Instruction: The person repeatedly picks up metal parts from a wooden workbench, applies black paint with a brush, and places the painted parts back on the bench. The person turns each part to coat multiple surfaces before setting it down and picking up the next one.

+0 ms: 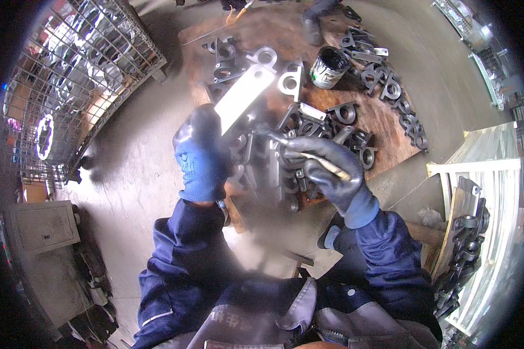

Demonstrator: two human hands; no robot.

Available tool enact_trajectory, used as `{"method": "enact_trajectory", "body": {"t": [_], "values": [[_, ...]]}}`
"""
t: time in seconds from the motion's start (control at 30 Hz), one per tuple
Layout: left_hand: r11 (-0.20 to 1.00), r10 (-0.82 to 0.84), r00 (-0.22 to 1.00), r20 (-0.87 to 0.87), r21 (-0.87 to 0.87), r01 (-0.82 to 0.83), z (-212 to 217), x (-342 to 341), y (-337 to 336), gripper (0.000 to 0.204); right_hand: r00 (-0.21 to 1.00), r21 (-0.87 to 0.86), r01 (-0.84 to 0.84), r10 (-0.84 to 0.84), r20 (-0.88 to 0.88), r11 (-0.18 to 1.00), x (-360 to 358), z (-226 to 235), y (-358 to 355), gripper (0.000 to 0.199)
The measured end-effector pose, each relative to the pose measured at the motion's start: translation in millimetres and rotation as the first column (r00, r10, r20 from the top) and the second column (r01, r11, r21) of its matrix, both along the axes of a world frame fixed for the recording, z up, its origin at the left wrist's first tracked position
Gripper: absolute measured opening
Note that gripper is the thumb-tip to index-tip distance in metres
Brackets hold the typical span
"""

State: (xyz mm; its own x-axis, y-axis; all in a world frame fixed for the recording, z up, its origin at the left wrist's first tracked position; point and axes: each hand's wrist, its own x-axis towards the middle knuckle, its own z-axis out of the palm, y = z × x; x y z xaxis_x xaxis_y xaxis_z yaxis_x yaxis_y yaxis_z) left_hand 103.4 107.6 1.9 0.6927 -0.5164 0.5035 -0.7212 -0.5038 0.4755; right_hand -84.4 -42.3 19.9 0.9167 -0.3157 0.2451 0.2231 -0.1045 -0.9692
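Note:
My left hand (201, 151), in a blue and black glove, grips a flat grey metal bracket (243, 96) and holds it up over a wooden board (384, 125); the plate points up and away, with a ring at its far end. My right hand (332, 171), gloved the same way, holds a thin paintbrush (308, 152) whose tip reaches toward the lower end of the bracket. Under both hands lies a heap of dark metal brackets (332, 125).
A small open paint can (329, 67) stands on the board behind the heap, with more brackets (390, 87) strewn to its right. A wire cage (75, 75) stands at the left, a grey box (43, 224) at lower left, and a rack of brackets (466, 238) at the right.

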Motion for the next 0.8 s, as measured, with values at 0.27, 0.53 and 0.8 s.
{"method": "enact_trajectory", "body": {"t": [0.27, 0.53, 0.8], "values": [[0.997, -0.078, 0.997, -0.030, -0.008, 0.078, 6, -12, -5, 0.026, 0.988, -0.225, 0.156, -0.151, 0.041, 0.962, 14, -9, 12, 0.033], [0.995, -0.087, 0.993, -0.078, 0.050, 0.091, 2, -14, -11, 0.027, 0.989, -0.193, 0.142, -0.134, 0.056, 0.971, 22, -19, 13, 0.034], [0.984, -0.168, 0.986, 0.007, -0.050, 0.169, -3, -14, -11, 0.026, 0.984, -0.236, 0.180, -0.179, 0.023, 0.955, 19, -12, 13, 0.032]]}}
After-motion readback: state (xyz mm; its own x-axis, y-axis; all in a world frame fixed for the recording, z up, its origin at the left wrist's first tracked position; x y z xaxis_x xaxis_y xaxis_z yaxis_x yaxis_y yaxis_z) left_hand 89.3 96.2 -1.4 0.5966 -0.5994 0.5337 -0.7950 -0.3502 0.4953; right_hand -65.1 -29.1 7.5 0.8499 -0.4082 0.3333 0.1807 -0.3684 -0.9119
